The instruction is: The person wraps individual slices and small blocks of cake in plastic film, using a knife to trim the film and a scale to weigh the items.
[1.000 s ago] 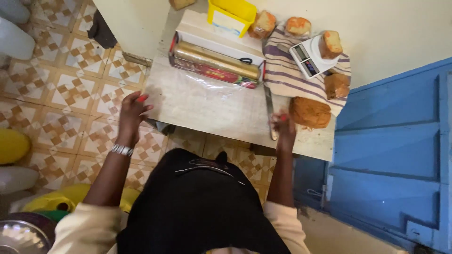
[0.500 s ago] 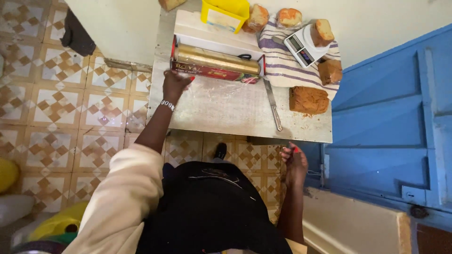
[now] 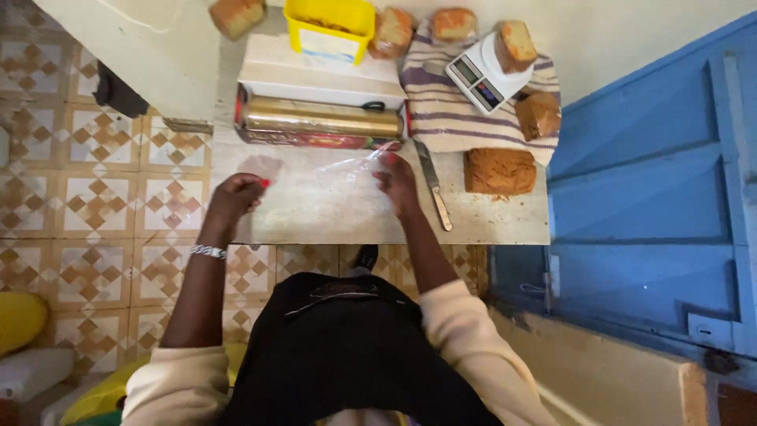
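Head view: I am pinching the clear cling film [image 3: 347,170] in both grips, left hand [image 3: 235,199] and right hand [image 3: 398,183], over the table [image 3: 489,225].

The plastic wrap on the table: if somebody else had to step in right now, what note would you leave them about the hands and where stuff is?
Left hand: on the table at the left edge of the clear plastic wrap sheet, fingers curled; whether it pinches the sheet cannot be told.
Right hand: on the sheet's right side, near the wrap roll box.
Things: knife just right of the right hand; big brown loaf beyond it; smaller loaves around a kitchen scale on a striped cloth.
Done: a sheet lies spread in front of the roll.
Left: nothing lies on the sheet; the loaves look unwrapped.
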